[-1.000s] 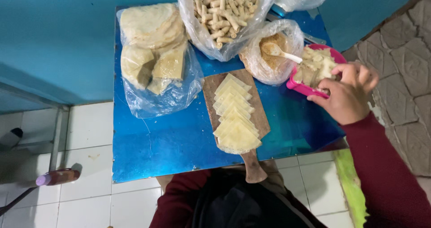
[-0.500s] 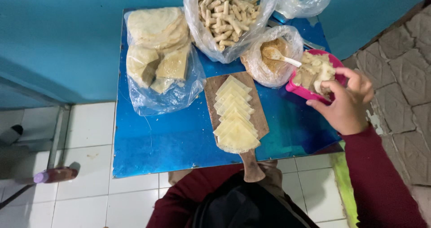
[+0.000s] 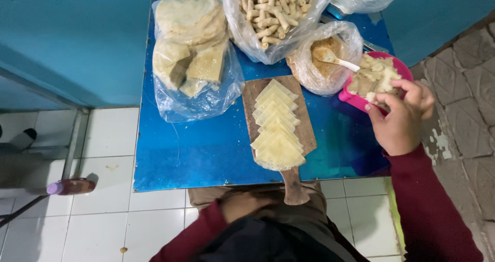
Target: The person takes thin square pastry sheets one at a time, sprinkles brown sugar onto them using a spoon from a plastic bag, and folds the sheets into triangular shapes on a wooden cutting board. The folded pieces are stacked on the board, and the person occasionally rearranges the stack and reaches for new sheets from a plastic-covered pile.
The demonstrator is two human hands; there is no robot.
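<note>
two hands show, well apart. right hand [image 3: 399, 120] rests at the near rim of the pink bowl [image 3: 353, 98], fingers curled and pinching at the pale pieces [image 3: 375, 76] inside (whether one is gripped i cannot tell). left of the bowl sits a bag of crumbs [image 3: 322, 66] with a spoon [image 3: 332, 58], then the wooden board [image 3: 296, 133] stacked with thin wrappers [image 3: 277, 130]. left hand [image 3: 245, 205] lies below the counter [image 3: 206, 148], loosely closed and holding nothing visible.
</note>
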